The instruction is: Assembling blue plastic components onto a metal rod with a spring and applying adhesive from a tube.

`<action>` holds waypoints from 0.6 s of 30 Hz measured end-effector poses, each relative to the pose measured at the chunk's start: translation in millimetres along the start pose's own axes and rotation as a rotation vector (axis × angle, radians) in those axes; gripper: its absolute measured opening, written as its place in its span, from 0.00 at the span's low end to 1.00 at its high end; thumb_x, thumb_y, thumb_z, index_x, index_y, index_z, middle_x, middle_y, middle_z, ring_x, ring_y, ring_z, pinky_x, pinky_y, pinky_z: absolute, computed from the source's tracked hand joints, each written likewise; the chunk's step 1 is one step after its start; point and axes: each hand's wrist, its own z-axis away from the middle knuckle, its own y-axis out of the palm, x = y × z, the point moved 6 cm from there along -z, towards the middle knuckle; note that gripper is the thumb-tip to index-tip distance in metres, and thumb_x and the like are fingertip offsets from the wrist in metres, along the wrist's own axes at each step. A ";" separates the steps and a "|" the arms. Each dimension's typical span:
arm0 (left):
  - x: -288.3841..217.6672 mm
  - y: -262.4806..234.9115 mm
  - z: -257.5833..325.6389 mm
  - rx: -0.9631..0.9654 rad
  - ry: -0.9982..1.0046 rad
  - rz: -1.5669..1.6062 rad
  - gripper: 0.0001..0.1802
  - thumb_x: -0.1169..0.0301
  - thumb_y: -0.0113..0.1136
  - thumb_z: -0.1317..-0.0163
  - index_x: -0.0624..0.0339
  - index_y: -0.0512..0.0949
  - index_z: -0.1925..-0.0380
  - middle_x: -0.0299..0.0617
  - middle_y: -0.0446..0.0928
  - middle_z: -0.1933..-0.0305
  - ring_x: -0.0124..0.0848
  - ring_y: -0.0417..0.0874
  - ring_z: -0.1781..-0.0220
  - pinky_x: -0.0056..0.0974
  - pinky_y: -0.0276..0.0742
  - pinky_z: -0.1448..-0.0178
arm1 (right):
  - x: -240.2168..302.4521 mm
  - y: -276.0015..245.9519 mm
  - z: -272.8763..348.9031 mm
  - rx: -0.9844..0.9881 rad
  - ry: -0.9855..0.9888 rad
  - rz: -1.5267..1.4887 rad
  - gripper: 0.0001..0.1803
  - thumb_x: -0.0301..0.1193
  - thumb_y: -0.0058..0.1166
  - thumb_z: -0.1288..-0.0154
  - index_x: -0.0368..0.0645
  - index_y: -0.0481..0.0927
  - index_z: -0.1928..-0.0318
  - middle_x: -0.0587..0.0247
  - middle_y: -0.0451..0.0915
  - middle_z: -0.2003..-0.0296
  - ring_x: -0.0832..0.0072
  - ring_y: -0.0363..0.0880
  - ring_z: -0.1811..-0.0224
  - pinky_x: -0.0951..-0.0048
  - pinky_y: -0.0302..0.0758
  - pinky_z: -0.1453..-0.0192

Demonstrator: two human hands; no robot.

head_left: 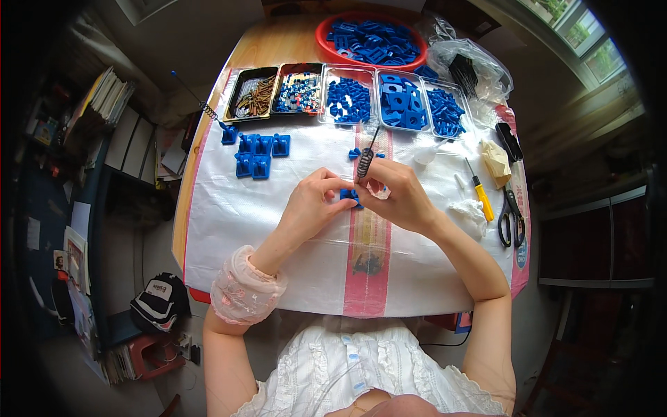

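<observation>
- In the head view, the left hand (319, 197) pinches a blue part (351, 197) between thumb and index finger, above the white sheet (299, 271), probably to keep it steady.
- The right hand (399, 194) has its fingertips closed at the lower end of a black spring (365, 162), which points upward, seemingly so that this end meets the blue part.
- The small parts are sorted into trays (324, 117) in one row at the far side, perhaps so both hands can reach them.
- Blue bases (260, 157) stand grouped at the left, maybe to leave the middle free.
- The screwdriver (484, 200) and the scissors (513, 217) lie at the right, handles toward the person, which seems convenient for picking up.
- The fingertips cover most of the blue part, so I cannot tell whether the spring is fastened there.
- A pale thing (379, 189) under the right fingers is unclear.
</observation>
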 end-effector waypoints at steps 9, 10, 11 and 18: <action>-1.8 0.2 0.2 -0.005 0.010 0.016 0.13 0.68 0.75 0.47 0.56 0.87 0.60 0.35 0.76 0.66 0.25 0.74 0.70 0.31 0.73 0.64 | 1.5 -6.7 -0.8 -0.053 0.052 -0.052 0.07 0.22 0.64 0.45 0.38 0.76 0.69 0.62 0.77 0.75 0.72 0.77 0.74 0.71 0.74 0.69; -1.5 0.4 0.2 -0.003 0.008 0.016 0.14 0.69 0.75 0.47 0.56 0.87 0.60 0.35 0.76 0.65 0.25 0.74 0.70 0.31 0.73 0.64 | 0.5 -6.9 -0.4 -0.054 0.066 -0.063 0.07 0.22 0.63 0.45 0.38 0.77 0.69 0.62 0.77 0.76 0.72 0.77 0.75 0.71 0.74 0.69; -1.5 0.6 0.2 -0.001 0.005 0.020 0.14 0.69 0.75 0.47 0.56 0.87 0.60 0.35 0.76 0.65 0.25 0.74 0.70 0.31 0.73 0.64 | -1.0 -6.9 -0.1 -0.054 0.079 -0.074 0.07 0.22 0.63 0.45 0.38 0.77 0.69 0.62 0.77 0.76 0.73 0.77 0.75 0.72 0.74 0.69; -2.7 0.5 0.1 0.000 0.001 0.026 0.15 0.71 0.75 0.49 0.57 0.87 0.59 0.35 0.76 0.65 0.25 0.73 0.70 0.31 0.73 0.64 | -9.6 -4.5 1.5 -0.035 0.112 -0.077 0.06 0.23 0.65 0.44 0.38 0.82 0.66 0.62 0.82 0.75 0.76 0.79 0.75 0.75 0.74 0.69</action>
